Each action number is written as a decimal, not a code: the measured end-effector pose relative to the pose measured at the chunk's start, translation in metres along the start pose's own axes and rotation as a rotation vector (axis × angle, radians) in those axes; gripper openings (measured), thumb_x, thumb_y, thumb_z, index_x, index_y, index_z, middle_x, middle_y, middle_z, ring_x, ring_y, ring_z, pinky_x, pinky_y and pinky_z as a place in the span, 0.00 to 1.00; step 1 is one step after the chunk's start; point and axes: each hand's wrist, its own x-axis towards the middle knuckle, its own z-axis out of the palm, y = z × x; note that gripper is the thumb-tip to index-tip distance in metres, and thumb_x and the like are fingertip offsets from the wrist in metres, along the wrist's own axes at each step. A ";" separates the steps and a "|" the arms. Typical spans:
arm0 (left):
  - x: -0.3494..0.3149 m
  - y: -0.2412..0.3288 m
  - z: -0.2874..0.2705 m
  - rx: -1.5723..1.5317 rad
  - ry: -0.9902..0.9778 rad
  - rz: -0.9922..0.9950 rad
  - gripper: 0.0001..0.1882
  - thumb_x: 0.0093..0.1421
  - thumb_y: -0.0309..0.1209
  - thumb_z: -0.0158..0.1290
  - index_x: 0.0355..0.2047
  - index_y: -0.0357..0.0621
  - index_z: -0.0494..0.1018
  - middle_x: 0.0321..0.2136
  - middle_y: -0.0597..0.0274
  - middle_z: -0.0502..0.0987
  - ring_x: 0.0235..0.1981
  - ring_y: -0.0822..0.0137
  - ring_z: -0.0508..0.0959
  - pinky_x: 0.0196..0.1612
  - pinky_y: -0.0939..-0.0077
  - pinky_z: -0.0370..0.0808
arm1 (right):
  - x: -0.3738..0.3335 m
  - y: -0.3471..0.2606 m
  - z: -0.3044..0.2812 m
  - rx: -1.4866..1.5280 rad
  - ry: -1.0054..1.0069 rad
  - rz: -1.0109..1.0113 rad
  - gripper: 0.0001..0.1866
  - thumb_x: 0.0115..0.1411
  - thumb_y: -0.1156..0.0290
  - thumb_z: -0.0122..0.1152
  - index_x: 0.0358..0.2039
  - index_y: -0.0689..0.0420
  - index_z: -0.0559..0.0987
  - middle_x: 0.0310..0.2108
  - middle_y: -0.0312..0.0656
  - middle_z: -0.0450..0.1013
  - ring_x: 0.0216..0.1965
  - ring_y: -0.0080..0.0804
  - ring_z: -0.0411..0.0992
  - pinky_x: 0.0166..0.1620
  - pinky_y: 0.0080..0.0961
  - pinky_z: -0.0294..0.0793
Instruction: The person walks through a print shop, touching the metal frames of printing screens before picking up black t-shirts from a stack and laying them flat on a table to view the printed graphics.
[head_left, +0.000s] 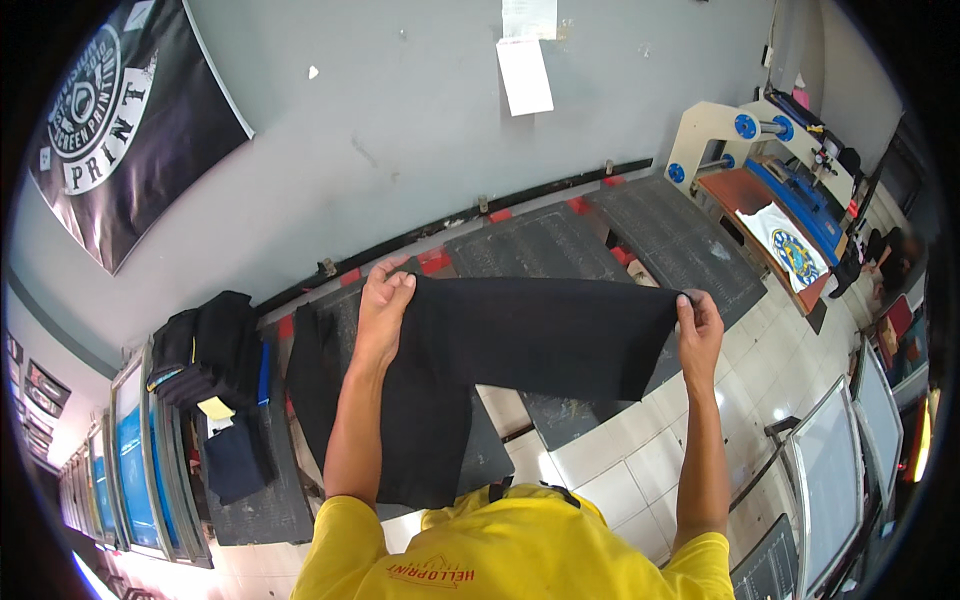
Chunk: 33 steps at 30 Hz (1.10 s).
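Observation:
A length of black cloth (560, 335) is stretched between my two hands at chest height; I cannot tell which kind of garment it is. My left hand (384, 310) pinches its upper left edge. The upper right corner is pinched between the thumb and fingers of my right hand (701, 335). From the left part, a wide panel hangs down toward my yellow shirt (530, 550). More black cloth (315, 375) shows left of my left forearm, and I cannot make out whether it belongs to the same piece.
Dark flat boards (540, 245) run along the grey wall. A stack of folded dark clothes (210, 345) and a navy folded piece (236, 462) lie at left, near framed screens (140, 460). At right stand a press machine (770, 200), more frames (825, 480) and a seated person (888, 265).

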 end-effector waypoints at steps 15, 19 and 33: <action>0.052 0.019 0.021 0.771 -0.007 0.453 0.06 0.55 0.22 0.58 0.34 0.34 0.78 0.39 0.57 0.77 0.27 0.71 0.73 0.32 0.76 0.71 | 0.055 0.009 -0.021 -0.051 -0.082 0.047 0.08 0.62 0.72 0.58 0.38 0.63 0.78 0.31 0.37 0.77 0.31 0.23 0.73 0.35 0.22 0.72; -0.003 -0.016 0.007 0.466 -0.204 0.213 0.06 0.60 0.21 0.53 0.38 0.34 0.76 0.49 0.60 0.75 0.26 0.76 0.77 0.27 0.82 0.77 | 0.005 0.051 -0.040 -0.014 -0.165 0.051 0.07 0.62 0.78 0.56 0.40 0.63 0.78 0.39 0.39 0.76 0.40 0.27 0.74 0.38 0.24 0.74; -0.140 -0.203 0.010 0.334 -0.186 -0.444 0.11 0.62 0.19 0.50 0.45 0.32 0.73 0.47 0.49 0.75 0.35 0.66 0.82 0.41 0.77 0.79 | -0.137 0.179 -0.039 0.090 -0.074 0.715 0.13 0.66 0.66 0.55 0.43 0.63 0.77 0.35 0.42 0.76 0.28 0.25 0.74 0.30 0.22 0.74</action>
